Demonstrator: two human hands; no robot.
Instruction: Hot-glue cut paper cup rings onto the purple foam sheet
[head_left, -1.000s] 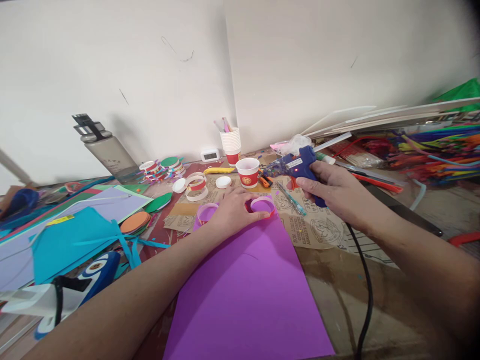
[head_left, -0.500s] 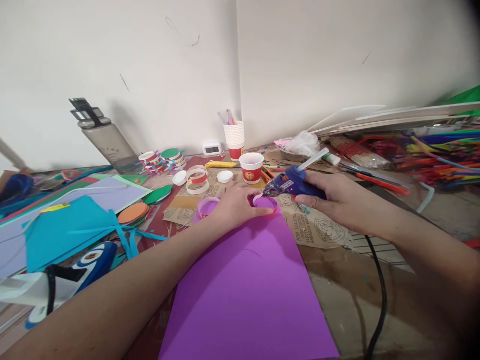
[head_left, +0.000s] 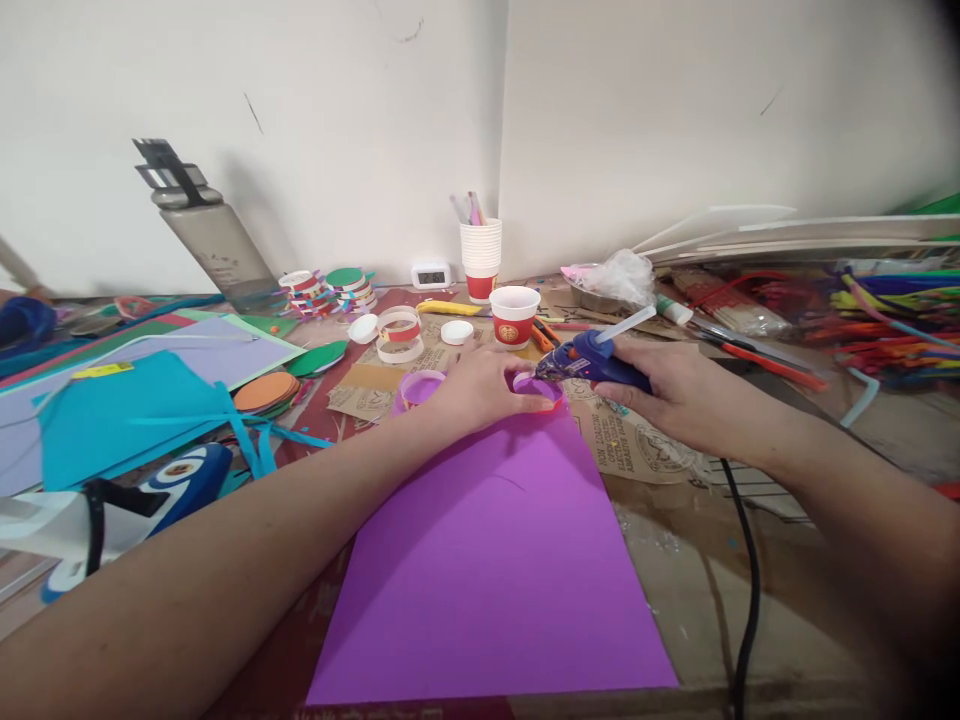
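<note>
Since a second before, the glue gun had dropped from mid-air to the ring. Nearest lay the purple sheet; at its far edge the left hand pinched the ring, while the right hand gripped the gun, pointing left. Its nozzle tip was hard to see.

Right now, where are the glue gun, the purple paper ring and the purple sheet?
glue gun [head_left: 592,358], head view, on its blue body.
purple paper ring [head_left: 538,383], head view, on its far rim.
purple sheet [head_left: 495,570], head view, on its bare middle.
</note>
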